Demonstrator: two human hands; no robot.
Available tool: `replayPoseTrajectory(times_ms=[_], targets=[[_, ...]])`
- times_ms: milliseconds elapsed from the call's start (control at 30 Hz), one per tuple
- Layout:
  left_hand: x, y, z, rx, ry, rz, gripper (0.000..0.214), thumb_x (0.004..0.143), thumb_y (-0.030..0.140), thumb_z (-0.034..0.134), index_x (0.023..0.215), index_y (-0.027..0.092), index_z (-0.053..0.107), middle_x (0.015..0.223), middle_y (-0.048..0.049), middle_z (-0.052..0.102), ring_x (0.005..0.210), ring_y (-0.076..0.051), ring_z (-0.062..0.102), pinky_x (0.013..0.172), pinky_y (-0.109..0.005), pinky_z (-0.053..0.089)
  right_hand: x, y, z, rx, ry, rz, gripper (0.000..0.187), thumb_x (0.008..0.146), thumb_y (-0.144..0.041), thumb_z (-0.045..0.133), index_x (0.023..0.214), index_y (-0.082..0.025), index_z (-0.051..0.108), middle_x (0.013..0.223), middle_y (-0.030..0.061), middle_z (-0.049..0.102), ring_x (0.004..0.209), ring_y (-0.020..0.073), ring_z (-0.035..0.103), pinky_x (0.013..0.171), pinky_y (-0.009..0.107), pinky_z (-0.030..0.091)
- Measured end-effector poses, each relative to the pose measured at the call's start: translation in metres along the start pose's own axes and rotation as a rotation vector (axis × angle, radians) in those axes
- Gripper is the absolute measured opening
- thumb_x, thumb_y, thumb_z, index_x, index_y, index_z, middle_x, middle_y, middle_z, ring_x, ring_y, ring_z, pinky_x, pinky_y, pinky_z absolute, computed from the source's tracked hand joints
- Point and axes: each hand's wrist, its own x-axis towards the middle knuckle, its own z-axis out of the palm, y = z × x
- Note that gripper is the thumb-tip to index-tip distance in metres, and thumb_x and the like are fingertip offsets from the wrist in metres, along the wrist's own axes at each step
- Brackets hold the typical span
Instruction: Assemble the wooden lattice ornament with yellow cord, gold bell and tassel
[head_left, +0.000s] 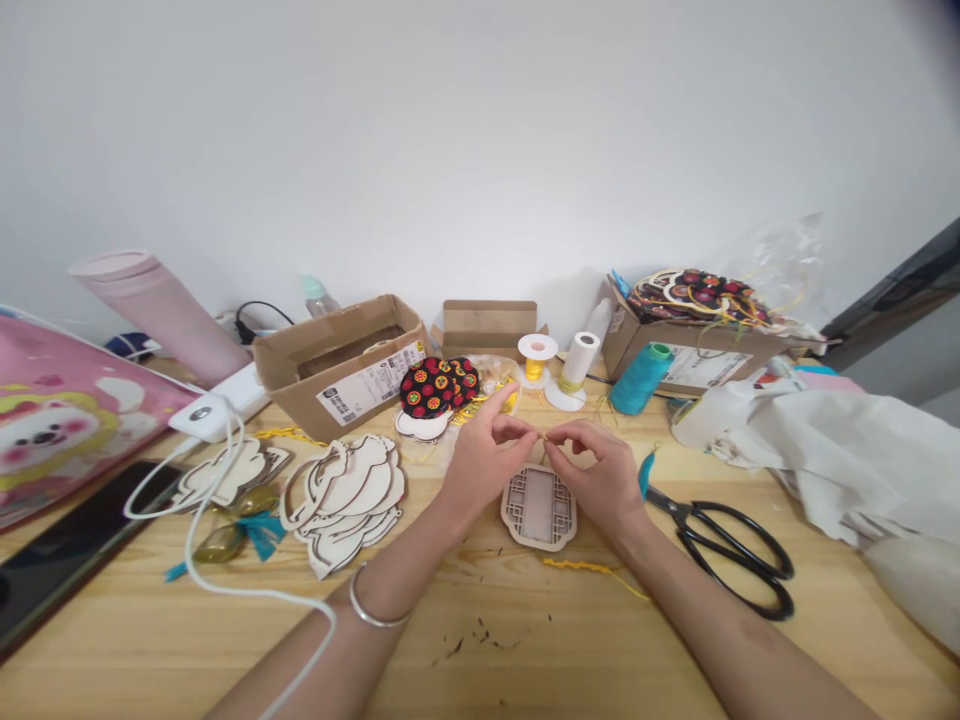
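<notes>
Where the lattice frame [539, 507] sits: roughly mid worktop [487, 660] L to R, btwn the two forearms, just below the fingertips
Frame's long axis: near edge to far edge, pretty much straight; one end points at the wall, other end at the person. Looks approx flat, can't tell if the far end's lifted tbh
L hand [491, 450]: thumb + index pinched on a thin cord [544, 450] at the frame's far end
R hand [600, 465]: same pinch, same cord, fingertips nearly touching the L ones
Braided yellow cord [581, 566]: just off the frame's near end, tail running twd the R forearm
Scissors [681, 512]: R of the R hand, handles twd the worktop's near R corner, blades angled twd the far edge
Wooden cutouts [360, 500]: messy pile, L part of the worktop
Teal thread cone [641, 380]: tilted, near far edge, by the stuffed carton [701, 365]
</notes>
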Motion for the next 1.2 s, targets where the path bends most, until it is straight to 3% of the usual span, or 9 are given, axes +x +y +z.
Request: replayPoseTrajectory(times_ms=[200,400,567,767,1000,1100,1200], targets=[[0.001,0.001,0.000,-0.147,-0.027,-0.084,0.062,0.071,0.024,0.059,0.128,0.018,0.035,0.079,-0.0038,0.066,0.077,-0.016,0.061,0.069,-0.026,0.047,0.000,-0.001,-0.001,0.023,0.001,0.011,0.005,0.072,-0.022,0.057,0.072,-0.020,0.061,0.069,-0.0003,0.062,0.059,0.0121,0.047,0.059,0.025,0.040],[0.001,0.005,0.002,-0.199,-0.013,-0.142,0.067,0.065,0.020,0.065,0.126,0.017,0.036,0.070,0.0002,0.063,0.065,-0.011,0.058,0.064,-0.023,0.046,0.001,-0.003,-0.001,0.063,-0.015,-0.009,0.005,0.073,-0.021,0.056,0.072,-0.020,0.060,0.068,-0.0003,0.060,0.060,0.0124,0.047,0.061,0.026,0.041],[0.002,0.017,-0.002,-0.142,0.051,0.001,0.064,0.067,0.018,0.063,0.126,0.017,0.037,0.072,0.0005,0.063,0.069,-0.011,0.058,0.070,-0.025,0.046,0.000,-0.002,0.000,0.043,-0.015,0.027,0.004,0.070,-0.019,0.055,0.071,-0.020,0.058,0.069,0.0004,0.060,0.061,0.0136,0.047,0.062,0.027,0.041],[0.008,0.038,-0.009,0.124,0.014,0.228,0.058,0.072,0.016,0.057,0.127,0.021,0.038,0.074,0.0021,0.063,0.078,-0.012,0.057,0.087,-0.030,0.039,0.003,0.008,0.002,0.028,-0.162,0.034,0.008,0.064,-0.016,0.056,0.070,-0.020,0.059,0.075,0.0016,0.062,0.070,0.0164,0.051,0.068,0.031,0.041],[0.008,0.060,-0.009,0.286,-0.090,0.270,0.057,0.070,0.016,0.057,0.125,0.024,0.041,0.076,0.0020,0.064,0.082,-0.015,0.057,0.089,-0.031,0.036,0.022,-0.020,-0.019,0.368,-0.218,0.233,0.023,0.069,-0.031,0.059,0.088,-0.020,0.067,0.082,0.0026,0.068,0.072,0.0166,0.058,0.071,0.032,0.045],[0.011,0.054,-0.009,0.169,-0.098,0.232,0.056,0.070,0.018,0.058,0.124,0.023,0.042,0.075,0.0017,0.064,0.080,-0.014,0.057,0.088,-0.032,0.038,0.028,-0.029,-0.024,0.470,-0.253,0.288,0.017,0.069,-0.032,0.060,0.078,-0.021,0.070,0.078,0.0021,0.070,0.074,0.0184,0.061,0.071,0.033,0.045],[0.014,0.035,-0.006,-0.101,-0.118,0.103,0.052,0.075,0.025,0.055,0.125,0.019,0.040,0.080,-0.0022,0.065,0.080,-0.015,0.060,0.083,-0.031,0.043,0.034,-0.028,-0.024,0.501,-0.244,0.349,0.014,0.065,-0.030,0.064,0.074,-0.021,0.071,0.077,0.0022,0.070,0.072,0.0180,0.061,0.070,0.032,0.045]])
